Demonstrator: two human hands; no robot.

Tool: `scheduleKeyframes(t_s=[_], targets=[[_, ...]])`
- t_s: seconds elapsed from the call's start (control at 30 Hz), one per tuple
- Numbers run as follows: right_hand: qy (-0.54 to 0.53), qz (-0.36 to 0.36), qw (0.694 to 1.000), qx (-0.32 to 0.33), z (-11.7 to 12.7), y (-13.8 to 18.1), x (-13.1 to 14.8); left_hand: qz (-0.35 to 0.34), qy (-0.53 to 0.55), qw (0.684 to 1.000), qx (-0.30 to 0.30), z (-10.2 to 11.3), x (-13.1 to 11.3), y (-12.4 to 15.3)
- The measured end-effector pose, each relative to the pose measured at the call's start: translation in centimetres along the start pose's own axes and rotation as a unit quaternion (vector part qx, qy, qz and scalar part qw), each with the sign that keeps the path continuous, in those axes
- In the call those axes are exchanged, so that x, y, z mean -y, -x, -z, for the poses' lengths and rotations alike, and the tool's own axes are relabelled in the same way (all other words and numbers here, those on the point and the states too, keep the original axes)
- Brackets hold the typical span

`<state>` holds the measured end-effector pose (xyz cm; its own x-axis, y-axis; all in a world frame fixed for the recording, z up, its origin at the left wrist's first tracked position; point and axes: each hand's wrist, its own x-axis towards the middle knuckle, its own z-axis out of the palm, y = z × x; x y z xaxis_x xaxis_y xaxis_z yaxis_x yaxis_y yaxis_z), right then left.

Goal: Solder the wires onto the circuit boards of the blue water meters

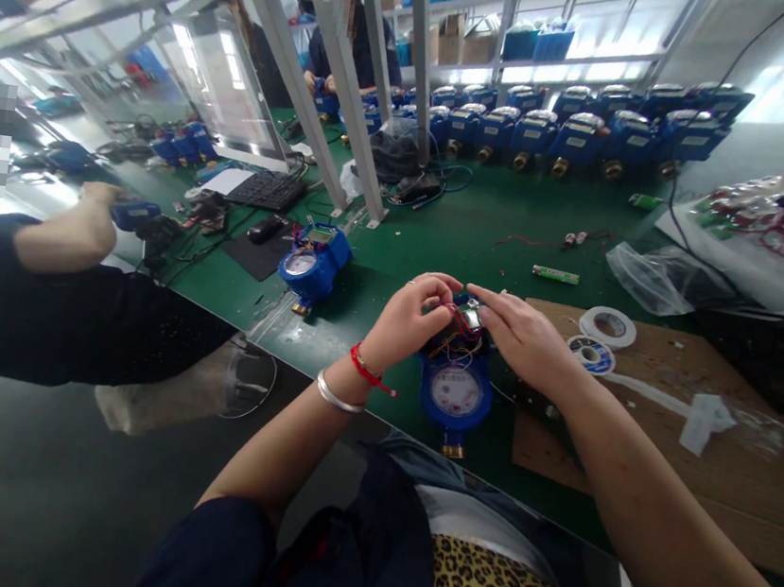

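A blue water meter (454,393) with a round dial and a brass fitting lies on the table in front of me. Its upper housing is uncovered and shows red, black and yellow wires (457,330) and a small electronic module (472,317). From the left, my left hand (416,314) reaches over the housing, fingers curled and thumb against the red wires. My right hand (517,333) lies along the other side of the housing with its fingers stretched out, fingertips at the module's edge. The fingers hide part of the housing.
A second blue meter (314,263) stands left. Tape rolls (607,327) lie on cardboard (538,435) at right, near a green battery (555,275) and a bag of wired parts (777,236). Meters (537,132) line the back behind metal posts (325,76). A co-worker's arm (67,230) is left.
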<state>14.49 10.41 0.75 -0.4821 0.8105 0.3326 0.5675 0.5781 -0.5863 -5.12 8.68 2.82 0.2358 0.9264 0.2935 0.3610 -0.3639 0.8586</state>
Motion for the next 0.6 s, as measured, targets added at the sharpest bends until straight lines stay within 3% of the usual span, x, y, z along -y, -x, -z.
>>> scheduleKeyframes(t_s=[0.1, 0.23, 0.43, 0.6], targets=[[-0.007, 0.003, 1.000, -0.005, 0.2, 0.1, -0.1, 0.068, 0.046, 0.996, 0.024, -0.1, 0.1, -1.5], [0.007, -0.005, 1.000, -0.023, -0.1, 0.5, 0.7, 0.120, -0.013, 0.992, 0.030, 0.2, 0.1, -3.3], [0.019, -0.067, 0.995, -0.072, -0.5, 0.0, 1.7, 0.094, -0.075, 0.991, 0.056, 0.6, 0.6, -4.2], [0.048, -0.078, 0.992, -0.084, -0.5, -0.4, 2.0, 0.078, -0.108, 0.989, 0.067, 1.1, 1.1, -3.4]])
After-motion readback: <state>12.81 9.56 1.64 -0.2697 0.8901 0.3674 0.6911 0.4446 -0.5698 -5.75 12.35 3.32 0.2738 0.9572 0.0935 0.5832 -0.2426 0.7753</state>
